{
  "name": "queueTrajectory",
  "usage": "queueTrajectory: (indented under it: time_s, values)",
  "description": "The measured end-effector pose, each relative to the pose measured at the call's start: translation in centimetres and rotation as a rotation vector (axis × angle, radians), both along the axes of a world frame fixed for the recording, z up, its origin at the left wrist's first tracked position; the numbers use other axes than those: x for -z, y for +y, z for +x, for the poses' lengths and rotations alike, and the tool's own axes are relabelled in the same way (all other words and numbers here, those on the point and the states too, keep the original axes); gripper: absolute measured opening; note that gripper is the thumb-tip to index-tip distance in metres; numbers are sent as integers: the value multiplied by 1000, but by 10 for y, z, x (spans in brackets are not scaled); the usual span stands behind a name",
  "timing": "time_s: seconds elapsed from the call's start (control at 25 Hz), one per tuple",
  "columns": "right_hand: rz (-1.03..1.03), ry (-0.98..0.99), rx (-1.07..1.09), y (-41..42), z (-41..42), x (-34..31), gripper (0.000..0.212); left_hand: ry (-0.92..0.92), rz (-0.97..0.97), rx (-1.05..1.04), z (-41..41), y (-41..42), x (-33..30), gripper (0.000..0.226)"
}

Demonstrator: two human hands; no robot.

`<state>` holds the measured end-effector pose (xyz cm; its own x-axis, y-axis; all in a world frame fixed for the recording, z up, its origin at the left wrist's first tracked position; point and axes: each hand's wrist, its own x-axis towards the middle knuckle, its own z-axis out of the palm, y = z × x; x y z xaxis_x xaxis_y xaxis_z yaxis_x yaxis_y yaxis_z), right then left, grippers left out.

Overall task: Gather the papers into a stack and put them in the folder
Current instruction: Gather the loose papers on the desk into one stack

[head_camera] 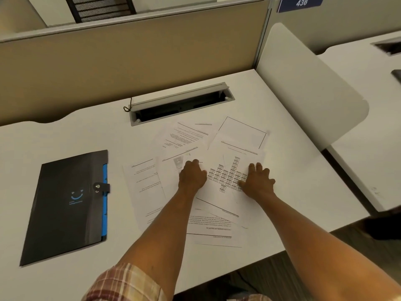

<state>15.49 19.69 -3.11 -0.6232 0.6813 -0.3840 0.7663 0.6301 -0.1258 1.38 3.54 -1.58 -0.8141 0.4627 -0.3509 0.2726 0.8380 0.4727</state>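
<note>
Several white printed papers (236, 137) lie fanned out and overlapping on the white desk (65, 135), right of centre. One sheet with a block diagram (225, 177) lies on top. My left hand (192, 175) rests knuckles up on the papers, fingers curled under. My right hand (258, 181) presses flat on the diagram sheet with its fingers spread. A black folder (67, 205) with a blue edge and a snap tab lies closed on the desk to the left, apart from the papers.
A grey cable slot (180, 103) with its lid raised sits behind the papers, a thin cord beside it. A beige partition (130, 57) closes the back. A white divider panel (303, 88) bounds the right side. The desk's front edge runs near my forearms.
</note>
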Motion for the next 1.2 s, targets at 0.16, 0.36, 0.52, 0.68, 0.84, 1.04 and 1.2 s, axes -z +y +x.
queueTrajectory:
  time_s: [0.16, 0.36, 0.52, 0.68, 0.84, 1.04, 1.2]
  values:
    - [5, -14, -14, 4, -2, 1, 81, -59, 51, -101, -1, 5, 1, 56]
    - [-6, -14, -7, 3, -1, 1, 83, -189, 106, -31, 3, 10, 1, 49]
    - [-68, 40, 47, 4, -3, 0, 84, -237, 156, -50, 11, 9, 0, 50]
    - [-97, 296, 227, 4, -1, 1, 77, -334, 313, -96, 9, -1, -5, 53]
    - [-294, 639, 401, 2, -2, 0, 75, -434, 494, -140, 8, -19, -9, 42]
    - [-715, 831, 641, 1, 2, -3, 51, -534, 542, -242, 1, -51, -2, 38]
    - [-687, 763, 586, -12, 6, 6, 18, -335, 413, -364, 7, -71, 3, 25]
